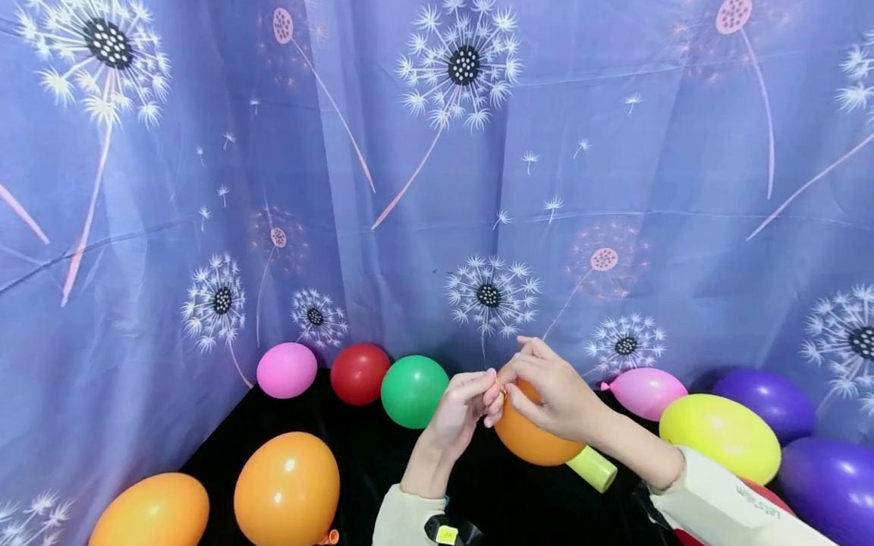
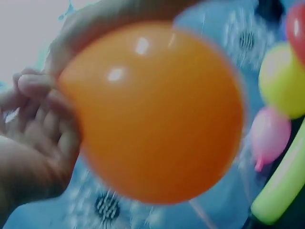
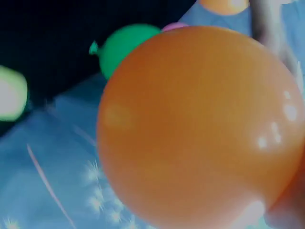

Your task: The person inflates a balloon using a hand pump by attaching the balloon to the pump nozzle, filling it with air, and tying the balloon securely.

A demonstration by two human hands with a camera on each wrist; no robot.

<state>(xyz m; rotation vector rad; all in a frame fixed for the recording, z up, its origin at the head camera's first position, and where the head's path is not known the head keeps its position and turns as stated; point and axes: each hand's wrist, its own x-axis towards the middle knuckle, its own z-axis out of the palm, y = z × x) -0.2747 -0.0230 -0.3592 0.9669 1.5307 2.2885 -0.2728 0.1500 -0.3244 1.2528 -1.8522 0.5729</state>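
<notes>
An inflated orange balloon (image 1: 536, 441) is held in the air above the black surface. My left hand (image 1: 459, 409) pinches its neck between thumb and fingers. From the right, my right hand (image 1: 556, 388) reaches over the balloon, its curled fingers gripping the same neck beside the left fingertips. The neck itself is mostly hidden by the fingers. In the left wrist view the round orange balloon (image 2: 157, 119) fills the middle, with the left hand (image 2: 38, 133) at its narrow end. The orange balloon (image 3: 200, 129) covers most of the right wrist view.
A yellow-green cylinder (image 1: 592, 470) lies partly behind the held balloon. Leftward are pink (image 1: 287, 370), red (image 1: 359, 374), green (image 1: 415, 392) and orange balloons (image 1: 287, 489). Rightward lie pink (image 1: 649, 393), yellow (image 1: 720, 438) and purple balloons (image 1: 829, 485). A blue dandelion-print curtain (image 1: 423, 174) hangs behind.
</notes>
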